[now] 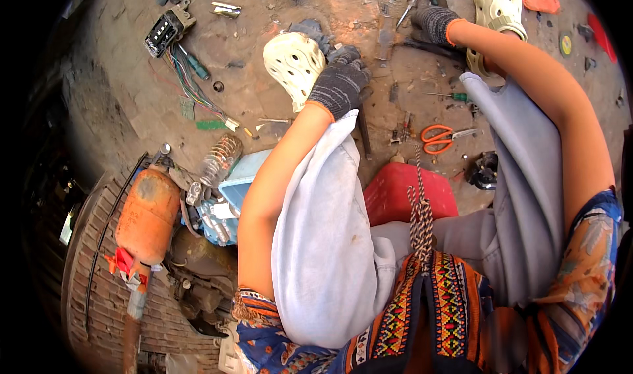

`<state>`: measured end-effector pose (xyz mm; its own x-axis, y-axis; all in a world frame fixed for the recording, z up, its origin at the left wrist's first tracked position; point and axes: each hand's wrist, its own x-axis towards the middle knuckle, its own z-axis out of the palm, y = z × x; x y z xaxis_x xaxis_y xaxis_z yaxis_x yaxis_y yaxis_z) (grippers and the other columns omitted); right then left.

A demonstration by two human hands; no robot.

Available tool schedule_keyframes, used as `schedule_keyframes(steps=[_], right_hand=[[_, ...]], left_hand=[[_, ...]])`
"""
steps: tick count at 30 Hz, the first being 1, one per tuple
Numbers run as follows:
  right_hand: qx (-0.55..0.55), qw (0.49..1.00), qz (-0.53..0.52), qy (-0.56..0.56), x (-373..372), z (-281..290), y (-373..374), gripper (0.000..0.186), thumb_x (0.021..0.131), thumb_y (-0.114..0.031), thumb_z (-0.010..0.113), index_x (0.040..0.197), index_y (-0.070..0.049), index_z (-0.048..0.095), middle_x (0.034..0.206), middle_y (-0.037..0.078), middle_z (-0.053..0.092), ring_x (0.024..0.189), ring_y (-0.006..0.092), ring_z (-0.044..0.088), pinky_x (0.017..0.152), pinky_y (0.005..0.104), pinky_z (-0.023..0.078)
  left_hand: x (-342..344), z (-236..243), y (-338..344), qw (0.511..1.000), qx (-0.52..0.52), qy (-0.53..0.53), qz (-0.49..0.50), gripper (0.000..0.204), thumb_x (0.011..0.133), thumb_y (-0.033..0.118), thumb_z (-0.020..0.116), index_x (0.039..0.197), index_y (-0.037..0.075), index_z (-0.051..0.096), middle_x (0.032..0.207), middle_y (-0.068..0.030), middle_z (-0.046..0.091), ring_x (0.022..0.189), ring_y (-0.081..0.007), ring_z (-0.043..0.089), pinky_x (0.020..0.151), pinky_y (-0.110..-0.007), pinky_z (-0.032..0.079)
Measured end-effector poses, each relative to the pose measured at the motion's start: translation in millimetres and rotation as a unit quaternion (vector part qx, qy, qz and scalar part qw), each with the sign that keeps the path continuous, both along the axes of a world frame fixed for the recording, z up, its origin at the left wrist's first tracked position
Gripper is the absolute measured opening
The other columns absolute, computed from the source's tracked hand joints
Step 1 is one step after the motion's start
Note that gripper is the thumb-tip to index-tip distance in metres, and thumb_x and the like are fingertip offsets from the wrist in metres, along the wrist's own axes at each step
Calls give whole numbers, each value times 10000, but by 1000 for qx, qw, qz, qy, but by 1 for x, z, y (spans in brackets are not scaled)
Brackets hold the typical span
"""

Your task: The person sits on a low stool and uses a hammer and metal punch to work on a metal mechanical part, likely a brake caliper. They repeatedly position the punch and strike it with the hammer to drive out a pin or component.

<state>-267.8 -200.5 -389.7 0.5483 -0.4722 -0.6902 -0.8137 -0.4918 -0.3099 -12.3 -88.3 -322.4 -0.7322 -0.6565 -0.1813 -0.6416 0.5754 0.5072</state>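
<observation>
My left hand [339,83], in a dark grey knitted glove with an orange cuff, is beside my cream clog [295,63]. Its fingers are curled, and what they close on is hidden. A dark narrow bar [364,133] lies just below it on the ground. In a matching glove, my right hand [436,26] is closed near the other cream clog [498,5]; I cannot make out what is in it. Close to it are a pointed metal tool [415,3] and a dark elongated piece [432,47].
Orange-handled scissors [438,139] and a green screwdriver [455,96] lie before a red box-like seat [409,193]. At left are a wired connector block [168,31], a coil spring [222,155], a blue container [244,176] and an orange cylinder [148,209]. Small scraps litter the ground.
</observation>
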Motion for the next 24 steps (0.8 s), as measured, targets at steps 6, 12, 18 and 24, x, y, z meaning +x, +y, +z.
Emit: schedule_keyframes(steps=[6,12,18,24], right_hand=[[3,1000,25,6,3,4,0,298,787,-281,503,889,-26,618,852,210,608,830,361,585,763,423,459],[-10,998,53,-41,9,13,7,295,788,-267,503,862,1,600,821,236,594,802,372,580,736,434,455],[9,998,48,-35,8,15,8,282,806,-255,496,923,-17,594,862,230,593,845,371,570,760,427,448],[-15,997,55,-60,3,12,10,276,809,-258,492,903,-17,587,840,230,592,823,372,571,744,441,445]], left_hand=[[23,5,-4,955,-45,176,233,167,736,137,613,876,47,614,913,-105,605,897,-286,547,800,-386,426],[58,9,50,787,-138,148,583,200,731,89,611,917,35,565,870,-153,556,832,-321,517,762,-405,404],[54,3,152,697,-30,-22,717,181,750,167,586,857,27,545,859,-169,543,804,-332,518,700,-413,409],[46,26,197,711,33,-64,699,179,746,167,589,852,30,546,854,-164,543,793,-325,524,688,-408,414]])
